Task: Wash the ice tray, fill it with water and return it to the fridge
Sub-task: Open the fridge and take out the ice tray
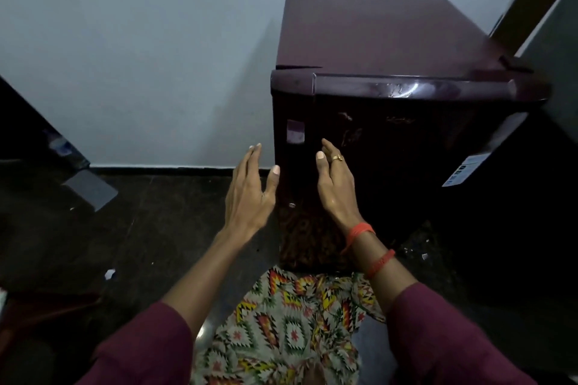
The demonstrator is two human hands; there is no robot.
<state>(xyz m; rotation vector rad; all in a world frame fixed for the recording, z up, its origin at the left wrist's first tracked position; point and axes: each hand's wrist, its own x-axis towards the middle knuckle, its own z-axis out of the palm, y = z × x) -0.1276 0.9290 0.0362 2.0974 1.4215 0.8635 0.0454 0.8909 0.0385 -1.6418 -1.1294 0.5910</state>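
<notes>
A small dark maroon fridge [406, 150] stands on the dark floor [140, 228] with its back to a pale wall [140, 56]. Its door is closed and faces the person. A pale square sticker [295, 131] sits near the door's upper left corner, with a small round lock [291, 205] lower down along the same edge. A white label [466, 170] shows at the door's far right side. Both hands reach forward in front of the fridge and hold nothing. The left hand [248, 194] is released, its fingers straight and together and its thumb spread towards the door's left edge. Whether the thumb touches that edge cannot be told. The right hand [336, 187] is also released, palm turned inward and fingers extended in front of the door. It wears a gold ring [337, 157], and contact with the door cannot be judged from this angle. Two orange wrist bands [359, 231] circle the right wrist, and maroon sleeves [147, 344] cover both forearms up to the elbow. A patterned garment [291, 322] in red, yellow, green and white hangs below, between the arms. A white scrap [109, 274] lies on the floor to the left, and a dark slanted object [31, 134], too dim to identify, stands at the left edge.
</notes>
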